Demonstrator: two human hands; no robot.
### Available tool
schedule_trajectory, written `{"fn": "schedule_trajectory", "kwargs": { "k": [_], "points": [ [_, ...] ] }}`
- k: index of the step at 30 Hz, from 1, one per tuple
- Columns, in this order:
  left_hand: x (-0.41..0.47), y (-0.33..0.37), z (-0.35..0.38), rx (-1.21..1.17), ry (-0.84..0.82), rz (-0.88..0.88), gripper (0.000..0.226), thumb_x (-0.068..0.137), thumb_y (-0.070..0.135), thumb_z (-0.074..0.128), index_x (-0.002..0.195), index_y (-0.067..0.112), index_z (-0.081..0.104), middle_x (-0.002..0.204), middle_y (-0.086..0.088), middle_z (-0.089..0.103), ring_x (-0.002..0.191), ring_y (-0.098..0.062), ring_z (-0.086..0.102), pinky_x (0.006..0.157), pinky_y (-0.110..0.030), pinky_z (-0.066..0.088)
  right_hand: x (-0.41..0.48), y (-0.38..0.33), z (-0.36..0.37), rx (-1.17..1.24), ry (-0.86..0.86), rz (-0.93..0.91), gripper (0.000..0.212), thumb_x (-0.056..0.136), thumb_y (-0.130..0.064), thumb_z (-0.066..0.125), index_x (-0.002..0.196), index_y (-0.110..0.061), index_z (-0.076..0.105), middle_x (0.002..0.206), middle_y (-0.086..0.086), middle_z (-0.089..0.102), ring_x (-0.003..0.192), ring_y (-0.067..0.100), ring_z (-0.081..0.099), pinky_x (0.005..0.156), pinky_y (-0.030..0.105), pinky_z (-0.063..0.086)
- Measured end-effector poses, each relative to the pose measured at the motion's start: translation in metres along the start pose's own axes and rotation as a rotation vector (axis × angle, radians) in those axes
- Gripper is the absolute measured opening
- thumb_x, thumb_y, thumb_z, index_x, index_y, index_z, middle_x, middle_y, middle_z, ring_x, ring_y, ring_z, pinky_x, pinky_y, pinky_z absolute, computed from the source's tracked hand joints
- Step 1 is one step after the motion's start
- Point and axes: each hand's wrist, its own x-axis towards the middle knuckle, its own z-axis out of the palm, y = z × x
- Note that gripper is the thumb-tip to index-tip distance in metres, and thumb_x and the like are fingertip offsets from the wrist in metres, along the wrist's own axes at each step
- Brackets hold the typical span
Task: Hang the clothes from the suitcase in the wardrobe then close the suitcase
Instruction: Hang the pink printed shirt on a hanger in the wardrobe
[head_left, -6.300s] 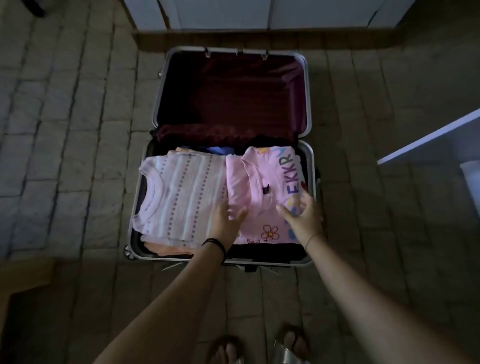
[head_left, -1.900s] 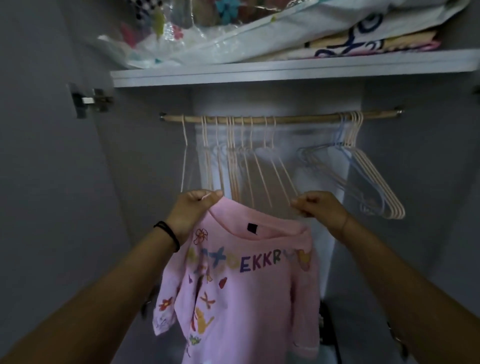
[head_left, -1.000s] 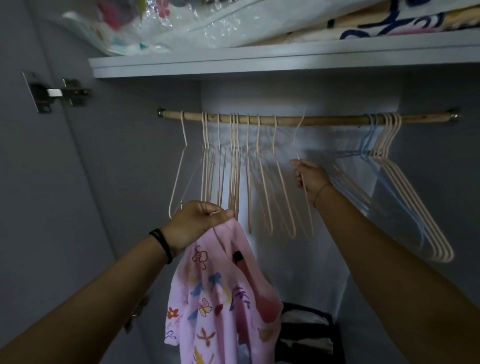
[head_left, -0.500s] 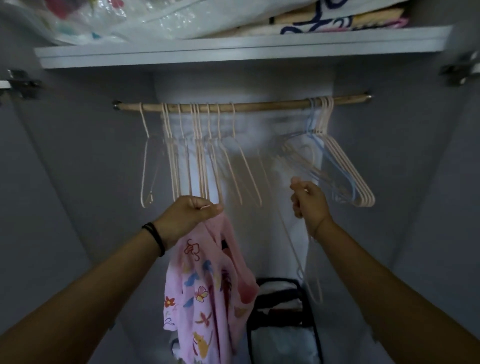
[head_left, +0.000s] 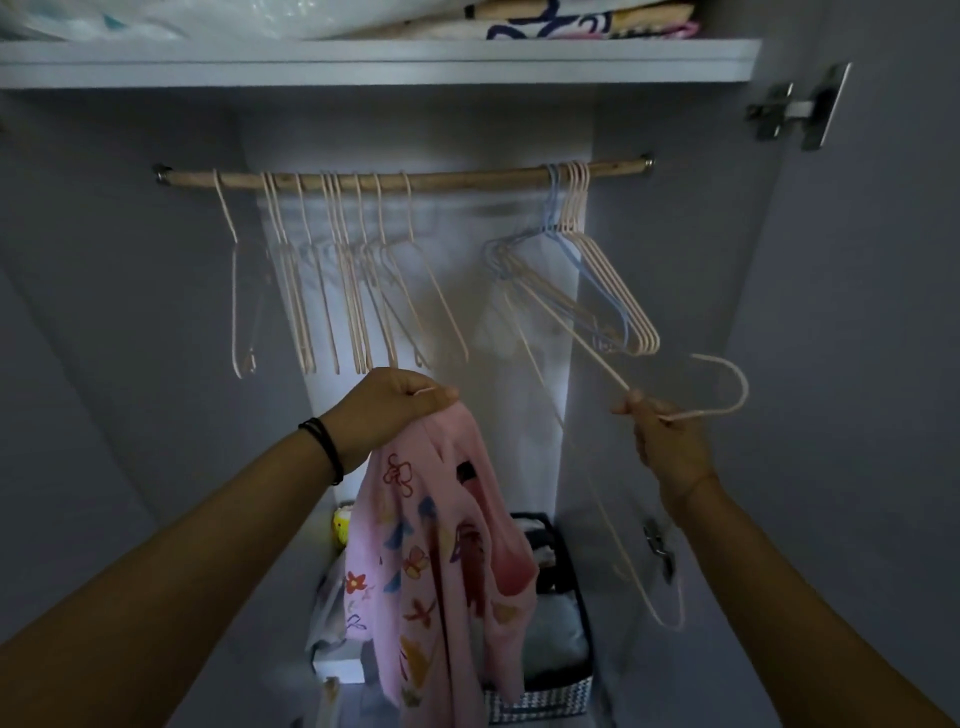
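Gripped by its upper edge in the curled fingers of the left hand (head_left: 389, 410), a pink fabric top printed with coloured flowers (head_left: 431, 545) is shown hanging bunched at near centre, in front of the wardrobe opening and below the rail. A pale pink wire hanger (head_left: 717, 412) is pinched at its neck by the right hand (head_left: 667, 441), off the rail, with its hook turned to the right. The grey wardrobe interior (head_left: 130, 312) is spanned by a white upper shelf (head_left: 363, 62), on which folded patterned textiles (head_left: 571, 21) are stored. A wooden rail (head_left: 467, 179) carries a left group of pale pink hangers (head_left: 337, 291) and a right group of pink and blue hangers (head_left: 597, 291). A dark basket with a patterned rim (head_left: 545, 696) is seen low at the far side, partly covered by the top. A metal door hinge (head_left: 795, 109) is seen at upper right. A black band (head_left: 324, 447) is worn on the left wrist.
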Motion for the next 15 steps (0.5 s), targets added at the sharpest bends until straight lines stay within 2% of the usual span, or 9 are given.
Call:
{"fn": "schedule_trajectory", "kwargs": {
  "k": [3, 6, 8, 11, 15],
  "points": [
    [0.001, 0.003, 0.009, 0.021, 0.004, -0.005, 0.041, 0.089, 0.029, 0.063, 0.049, 0.027, 0.066, 0.055, 0.007, 0.064, 0.054, -0.005, 0.061, 0.067, -0.023, 0.050, -0.012, -0.022, -0.011, 0.206, -0.095, -0.003, 0.028, 0.096, -0.025, 0.048, 0.079, -0.013, 0.065, 0.037, -0.011, 0.030, 0.035, 0.000, 0.023, 0.037, 0.014, 0.021],
    [0.003, 0.009, 0.022, 0.032, -0.009, -0.016, 0.037, 0.089, 0.030, 0.064, 0.053, 0.025, 0.067, 0.057, 0.006, 0.065, 0.055, -0.007, 0.062, 0.064, -0.020, 0.050, -0.019, -0.049, -0.019, 0.393, -0.228, -0.033, 0.030, 0.078, -0.044, 0.058, 0.077, -0.015, 0.067, 0.041, -0.012, 0.026, 0.036, 0.003, 0.019, 0.038, 0.015, 0.017],
    [0.003, 0.012, 0.033, 0.051, -0.025, -0.021, 0.040, 0.089, 0.029, 0.064, 0.049, 0.027, 0.066, 0.054, 0.008, 0.064, 0.053, -0.004, 0.061, 0.060, -0.017, 0.048, -0.021, -0.066, -0.023, 0.486, -0.305, -0.056, 0.029, 0.073, -0.046, 0.060, 0.074, -0.019, 0.068, 0.043, -0.012, 0.025, 0.037, 0.003, 0.019, 0.039, 0.015, 0.017],
    [0.003, 0.014, 0.045, 0.060, -0.021, -0.039, 0.032, 0.087, 0.031, 0.066, 0.056, 0.023, 0.067, 0.059, 0.006, 0.066, 0.058, -0.007, 0.063, 0.066, -0.022, 0.053, -0.025, -0.085, -0.027, 0.625, -0.389, -0.087, 0.029, 0.083, -0.041, 0.053, 0.080, -0.015, 0.065, 0.045, -0.012, 0.025, 0.039, 0.003, 0.019, 0.039, 0.018, 0.016],
    [0.003, 0.015, 0.055, 0.057, 0.036, -0.083, 0.032, 0.085, 0.033, 0.068, 0.055, 0.021, 0.067, 0.062, 0.000, 0.066, 0.061, -0.014, 0.062, 0.072, -0.031, 0.053, -0.030, -0.096, -0.020, 0.726, -0.404, -0.109, 0.033, 0.092, -0.036, 0.040, 0.085, -0.009, 0.058, 0.045, -0.012, 0.025, 0.037, 0.001, 0.018, 0.038, 0.018, 0.013]
  ]
}}
